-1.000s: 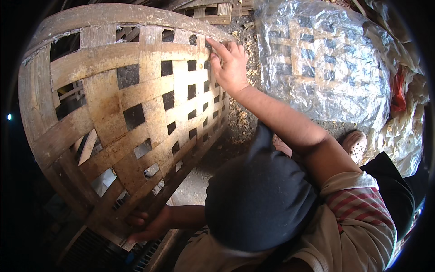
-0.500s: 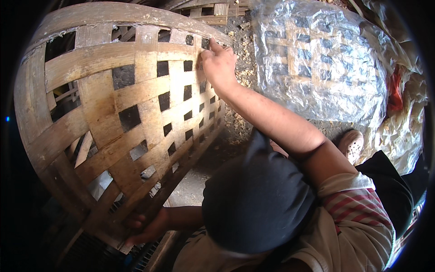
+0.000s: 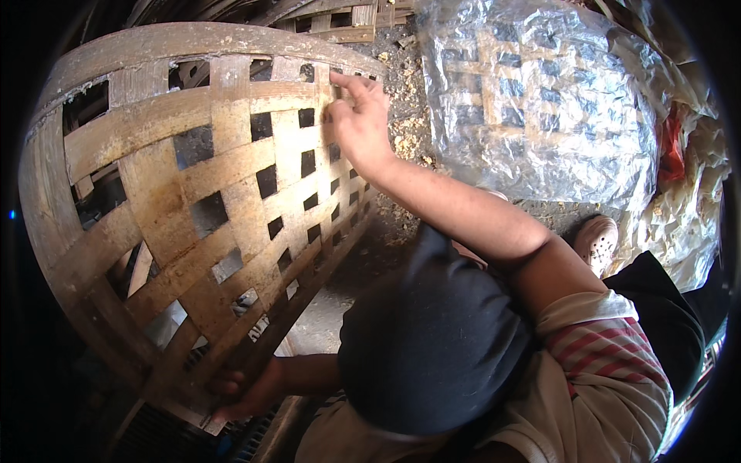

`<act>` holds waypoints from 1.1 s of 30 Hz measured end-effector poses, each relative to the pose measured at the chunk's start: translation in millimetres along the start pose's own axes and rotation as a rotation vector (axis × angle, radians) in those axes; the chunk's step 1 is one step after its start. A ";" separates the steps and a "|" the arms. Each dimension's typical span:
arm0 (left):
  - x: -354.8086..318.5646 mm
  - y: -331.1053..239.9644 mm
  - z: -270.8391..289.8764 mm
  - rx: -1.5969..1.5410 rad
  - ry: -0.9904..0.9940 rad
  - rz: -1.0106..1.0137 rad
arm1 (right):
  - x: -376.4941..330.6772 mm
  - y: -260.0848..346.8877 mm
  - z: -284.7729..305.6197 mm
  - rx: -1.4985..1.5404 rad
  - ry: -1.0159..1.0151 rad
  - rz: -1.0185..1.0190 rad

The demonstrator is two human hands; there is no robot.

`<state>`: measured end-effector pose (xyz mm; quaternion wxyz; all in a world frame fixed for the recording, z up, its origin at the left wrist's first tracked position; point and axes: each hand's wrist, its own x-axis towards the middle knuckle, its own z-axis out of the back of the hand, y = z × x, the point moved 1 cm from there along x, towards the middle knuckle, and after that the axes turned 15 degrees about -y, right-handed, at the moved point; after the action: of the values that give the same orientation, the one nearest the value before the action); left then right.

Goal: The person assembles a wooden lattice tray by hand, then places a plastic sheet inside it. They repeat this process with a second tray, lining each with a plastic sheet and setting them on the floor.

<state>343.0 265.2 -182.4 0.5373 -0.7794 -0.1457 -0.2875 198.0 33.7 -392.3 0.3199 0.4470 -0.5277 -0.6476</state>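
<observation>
A large woven panel of flat bamboo strips point(image 3: 166, 166), with square gaps and a thick upper rim, stands tilted across the left half of the head view. My right hand point(image 3: 363, 127) is at its far upper corner, thumb and fingers bent onto the strips beside the rim. Low on the left, in shadow, my left hand point(image 3: 251, 391) grips the panel's near lower corner, fingers curled at the edge. Some fingertips of both hands are hidden or dark. A black cloth cap point(image 3: 432, 339) fills the lower middle between my arms.
Crumpled clear plastic sheeting point(image 3: 540, 100) covers another lattice on the right, with a red scrap point(image 3: 670, 147) beside it. More slatted wood point(image 3: 340, 35) lies at the back. Crumbs are scattered on the floor. A clog-shod foot point(image 3: 596, 243) shows at right.
The panel's far upper end has shifted a little to the left and down in the picture, my right hand moving along with it. My left hand stays at the lower corner.
</observation>
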 end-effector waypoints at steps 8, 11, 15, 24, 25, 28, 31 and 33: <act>-2.5 2.5 -6.9 -0.039 -0.026 0.016 | 4.3 -24.3 -2.1 -0.128 -0.031 0.116; 6.0 6.6 1.2 0.035 -0.047 -0.041 | 15.4 -41.4 -1.8 -0.221 -0.006 0.083; 4.4 10.7 -0.7 0.041 0.008 -0.033 | 36.5 -80.0 -1.5 -0.494 0.107 -0.162; 22.1 35.2 11.5 0.073 -0.126 -0.089 | 36.2 -107.5 12.0 -0.236 0.142 -0.119; 29.7 41.5 19.0 0.058 -0.118 -0.059 | 30.5 -106.8 18.9 -0.281 0.203 -0.141; 17.0 37.0 0.1 0.085 -0.282 -0.048 | 18.1 -141.5 35.5 -0.420 0.334 0.105; 8.8 23.2 -14.8 0.161 -0.320 -0.067 | 9.7 -146.6 52.7 -0.407 0.434 0.058; 9.9 20.3 -13.5 0.190 -0.358 -0.107 | 11.7 -146.7 59.6 -0.453 0.483 0.047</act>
<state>357.9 244.3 -188.2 0.5580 -0.7549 -0.3064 -0.1577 147.1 82.0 -534.7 0.5419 0.4928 -0.2892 -0.6163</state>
